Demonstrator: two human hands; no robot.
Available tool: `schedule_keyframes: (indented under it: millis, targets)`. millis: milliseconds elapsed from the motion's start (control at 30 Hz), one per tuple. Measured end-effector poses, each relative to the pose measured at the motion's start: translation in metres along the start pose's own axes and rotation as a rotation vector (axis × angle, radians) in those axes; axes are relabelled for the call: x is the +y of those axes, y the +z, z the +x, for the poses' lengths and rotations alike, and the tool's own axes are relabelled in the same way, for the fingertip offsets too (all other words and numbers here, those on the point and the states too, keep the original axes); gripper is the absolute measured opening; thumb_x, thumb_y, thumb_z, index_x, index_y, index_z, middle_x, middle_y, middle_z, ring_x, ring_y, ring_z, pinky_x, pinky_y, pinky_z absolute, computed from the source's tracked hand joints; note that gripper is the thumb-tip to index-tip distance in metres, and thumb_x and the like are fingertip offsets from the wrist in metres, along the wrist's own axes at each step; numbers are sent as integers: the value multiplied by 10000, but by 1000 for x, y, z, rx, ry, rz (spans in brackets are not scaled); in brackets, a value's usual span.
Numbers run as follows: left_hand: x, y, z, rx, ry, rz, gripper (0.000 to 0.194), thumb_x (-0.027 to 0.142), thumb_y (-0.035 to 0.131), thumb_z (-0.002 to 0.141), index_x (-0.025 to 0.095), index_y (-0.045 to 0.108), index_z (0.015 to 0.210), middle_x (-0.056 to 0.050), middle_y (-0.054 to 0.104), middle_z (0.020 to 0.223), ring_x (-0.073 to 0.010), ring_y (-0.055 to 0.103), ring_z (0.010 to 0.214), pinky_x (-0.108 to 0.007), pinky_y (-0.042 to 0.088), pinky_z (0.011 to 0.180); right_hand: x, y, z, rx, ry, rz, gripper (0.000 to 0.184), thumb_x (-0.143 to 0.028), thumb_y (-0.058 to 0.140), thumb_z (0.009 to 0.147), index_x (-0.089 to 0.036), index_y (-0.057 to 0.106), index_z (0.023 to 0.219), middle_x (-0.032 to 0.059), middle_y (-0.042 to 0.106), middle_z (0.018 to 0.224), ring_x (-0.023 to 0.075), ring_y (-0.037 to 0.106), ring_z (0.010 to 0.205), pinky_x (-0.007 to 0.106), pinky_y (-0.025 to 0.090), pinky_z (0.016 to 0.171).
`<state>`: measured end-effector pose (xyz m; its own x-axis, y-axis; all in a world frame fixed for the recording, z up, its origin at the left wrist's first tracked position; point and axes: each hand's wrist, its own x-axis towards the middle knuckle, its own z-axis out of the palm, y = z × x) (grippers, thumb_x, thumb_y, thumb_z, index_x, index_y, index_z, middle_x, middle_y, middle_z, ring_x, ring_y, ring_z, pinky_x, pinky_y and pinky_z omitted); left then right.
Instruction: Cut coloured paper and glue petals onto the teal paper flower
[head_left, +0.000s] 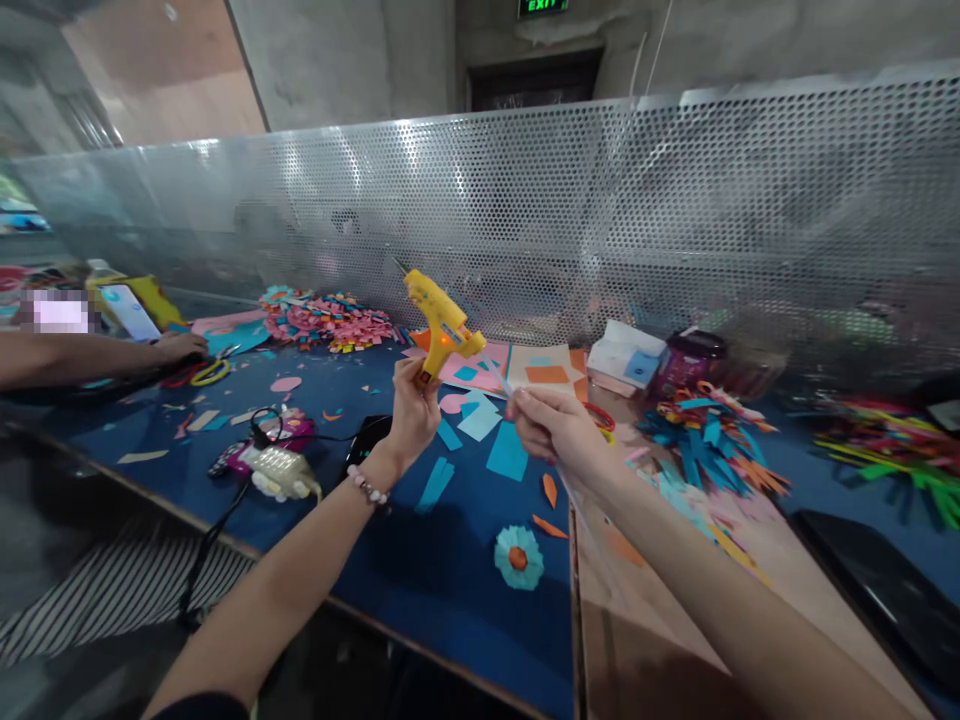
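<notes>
My left hand (412,415) is wrapped round the handle of a yellow hot glue gun (439,318), held up over the table with its nozzle pointing up and to the left. An orange light glows on its side. Pinched in my closed right hand (555,425) is a translucent glue stick (496,376), its tip close to the gun's rear end. A pale length below that hand may be the same stick; I cannot tell. Below the hands lies a light-blue paper flower (519,558) with an orange centre, near orange paper petals (550,491) and a blue paper piece (508,451).
A perforated metal screen (480,200) runs along the back of the blue table. Paper strips (712,440), a tissue pack (627,353) and a black tray-like object (877,580) lie right. At left are a purple power strip (277,440), a paper pile (330,322) and another person's hand (180,347).
</notes>
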<state>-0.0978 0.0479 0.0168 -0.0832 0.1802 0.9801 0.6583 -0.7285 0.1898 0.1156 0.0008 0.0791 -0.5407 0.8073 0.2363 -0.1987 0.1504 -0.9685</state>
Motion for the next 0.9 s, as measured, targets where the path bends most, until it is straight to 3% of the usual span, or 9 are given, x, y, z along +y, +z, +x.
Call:
schedule_keyframes:
  millis: [233, 300, 400, 600, 700, 767, 900]
  targets:
    - [-1, 1, -1, -31, -26, -39, 261, 200, 440, 885, 190, 367, 1135, -81, 425, 980, -162, 469, 861, -304, 430, 708, 1, -11, 1, 169, -169, -534, 292, -463, 512, 833, -179, 521, 766, -47, 445, 543, 71, 410, 443, 198, 346, 420]
    - [0, 1, -1, -34, -28, -40, 247, 201, 431, 888, 194, 377, 1128, -70, 425, 953, -157, 460, 843, -297, 424, 701, 1, -12, 1, 211, -201, -596, 292, -467, 518, 828, -180, 527, 776, -38, 462, 565, 77, 435, 471, 203, 360, 444]
    - [1, 0, -1, -30, -9, -31, 253, 201, 435, 888, 208, 380, 1135, -72, 433, 976, -160, 462, 867, -298, 419, 713, 0, -9, 0, 190, -180, -511, 285, -460, 536, 817, -181, 520, 764, -50, 444, 534, 75, 417, 444, 201, 344, 422]
    - [1, 0, -2, -15, 3, -16, 259, 207, 453, 885, 194, 383, 1134, -90, 449, 999, -173, 475, 904, -316, 420, 736, -4, -1, 0, -30, 22, 38, 279, -411, 504, 841, -159, 506, 719, -97, 281, 442, 44, 251, 353, 204, 179, 372]
    - [0, 1, -4, -28, -26, -50, 258, 222, 449, 887, 186, 372, 1131, -97, 440, 1010, -177, 478, 904, -328, 425, 739, -4, -2, 1, -45, 44, 70, 280, -404, 483, 850, -160, 497, 714, -104, 249, 450, 39, 225, 350, 213, 160, 390]
    - [0, 2, -5, -32, -40, -57, 256, 219, 447, 887, 184, 369, 1128, -93, 437, 1002, -172, 473, 890, -324, 424, 736, -4, -3, 1, 2, 20, -73, 301, -433, 460, 855, -166, 502, 725, -100, 255, 452, 48, 224, 358, 216, 167, 390]
    - [2, 2, -4, -49, -16, -55, 243, 206, 429, 893, 198, 370, 1129, -72, 431, 962, -154, 464, 844, -295, 419, 720, -4, -1, -1, 194, -186, -645, 290, -436, 462, 853, -176, 537, 751, -44, 417, 531, 86, 365, 475, 228, 265, 464]
